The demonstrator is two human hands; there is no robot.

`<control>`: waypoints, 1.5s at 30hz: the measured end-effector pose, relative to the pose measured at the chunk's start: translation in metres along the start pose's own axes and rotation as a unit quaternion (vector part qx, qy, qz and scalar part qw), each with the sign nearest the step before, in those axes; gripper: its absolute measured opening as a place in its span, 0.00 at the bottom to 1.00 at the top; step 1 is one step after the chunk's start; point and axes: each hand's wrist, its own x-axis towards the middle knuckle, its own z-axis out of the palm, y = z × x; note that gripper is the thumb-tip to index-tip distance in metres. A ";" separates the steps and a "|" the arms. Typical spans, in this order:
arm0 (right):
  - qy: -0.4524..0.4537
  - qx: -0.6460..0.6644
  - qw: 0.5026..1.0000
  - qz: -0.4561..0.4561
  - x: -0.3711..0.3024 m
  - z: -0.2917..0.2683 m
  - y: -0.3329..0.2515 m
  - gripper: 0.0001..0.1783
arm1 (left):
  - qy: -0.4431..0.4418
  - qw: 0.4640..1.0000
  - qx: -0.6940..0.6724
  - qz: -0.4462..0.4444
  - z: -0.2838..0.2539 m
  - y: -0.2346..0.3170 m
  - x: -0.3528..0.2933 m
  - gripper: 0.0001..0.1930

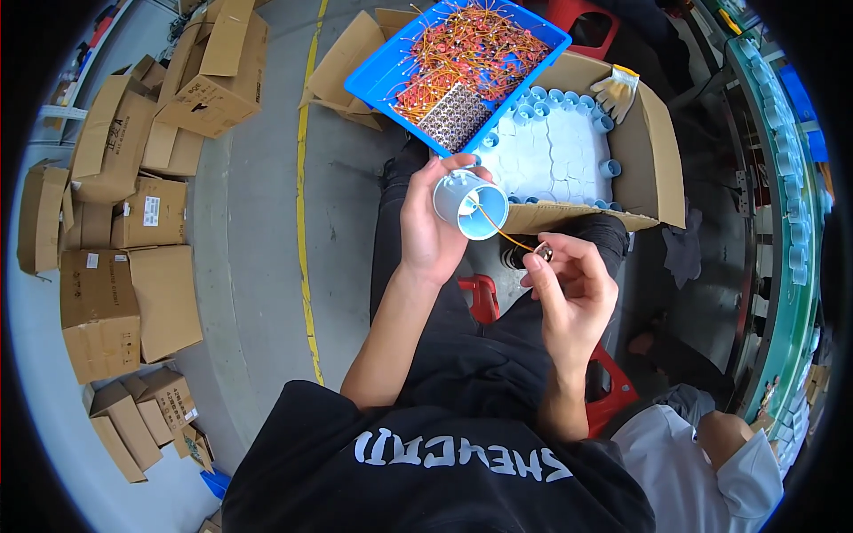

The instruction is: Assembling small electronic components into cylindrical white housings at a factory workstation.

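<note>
My left hand (425,229) is wrapped round a light-blue plastic cup (451,197), whose open mouth tilts toward my right hand. A thin orange wire (503,234) runs out of the cup. At its outer end, my right hand (577,300) pinches a small round shiny part (544,252) between thumb and fingers. Just beyond the cup, a blue tray (371,87) holds a heap of orange-wired parts and a sheet of small metallic pieces (455,118).
An open cardboard box (656,151) holds several blue cups (609,168) on white sheeting, with a work glove (617,92) on its far edge. Boxes (99,302) are stacked at left. At right, a person in a light sleeve (662,453) sits near a green conveyor (755,142) carrying cups.
</note>
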 end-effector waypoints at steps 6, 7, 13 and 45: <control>-0.010 -0.017 1.000 -0.016 0.000 0.003 -0.004 0.11 | 0.014 0.998 0.018 0.065 0.000 0.001 -0.002 0.19; -0.011 -0.016 1.000 -0.015 0.000 0.004 -0.004 0.11 | 0.014 0.997 0.020 0.071 -0.001 0.001 -0.001 0.19; 0.012 -0.041 0.998 -0.052 0.002 0.010 0.005 0.12 | -0.026 0.997 0.048 0.058 -0.002 -0.004 -0.001 0.20; -0.058 -0.313 0.938 -0.140 0.026 0.026 0.013 0.11 | 0.025 0.993 -0.028 -0.116 -0.030 -0.013 0.007 0.16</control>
